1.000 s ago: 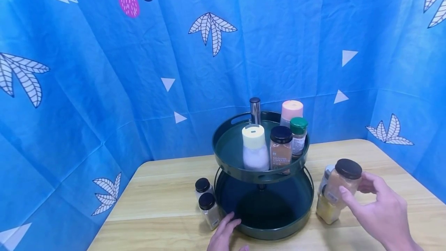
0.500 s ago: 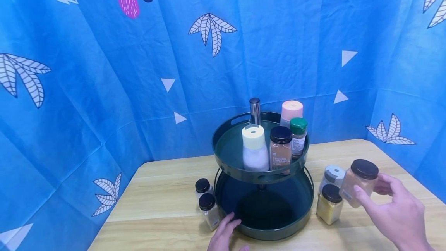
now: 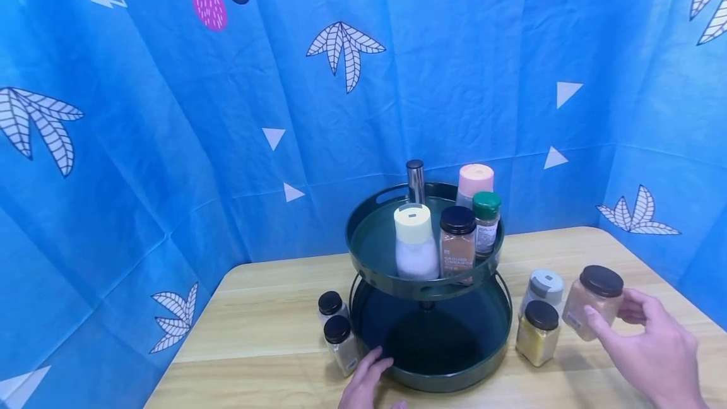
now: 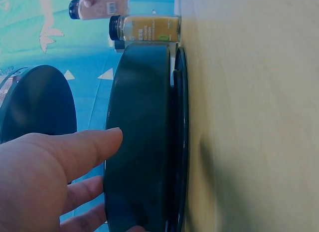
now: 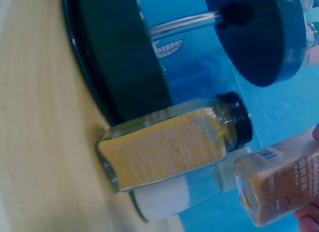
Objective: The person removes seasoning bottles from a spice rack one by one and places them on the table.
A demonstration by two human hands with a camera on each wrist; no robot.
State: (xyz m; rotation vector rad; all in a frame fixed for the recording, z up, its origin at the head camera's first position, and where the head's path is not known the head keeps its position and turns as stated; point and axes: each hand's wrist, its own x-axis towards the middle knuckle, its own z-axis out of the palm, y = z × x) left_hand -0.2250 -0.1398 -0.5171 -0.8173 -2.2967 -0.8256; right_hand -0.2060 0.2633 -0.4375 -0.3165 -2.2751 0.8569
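Gripping a clear, square-sided, black-lidded spice jar (image 3: 585, 298) in the head view, the right hand (image 3: 656, 349) hangs above a wood-grained table (image 3: 272, 320) backed by creased blue cloth (image 3: 466, 81), well apart from the left hand (image 3: 365, 385). Left wrist: that hand's fingers extend, relaxed, at the smooth dark-green two-tier tray (image 4: 142, 107). Right wrist: the spice jar, brown-filled, slants beside a yellow-filled jar (image 5: 169, 147).

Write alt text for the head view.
A right hand holds a black-lidded jar to the right of a dark green two-tier stand on a wooden table; the left hand is at the near rim of the lower tray. The upper tray holds four containers, and other jars stand on both sides of the stand.
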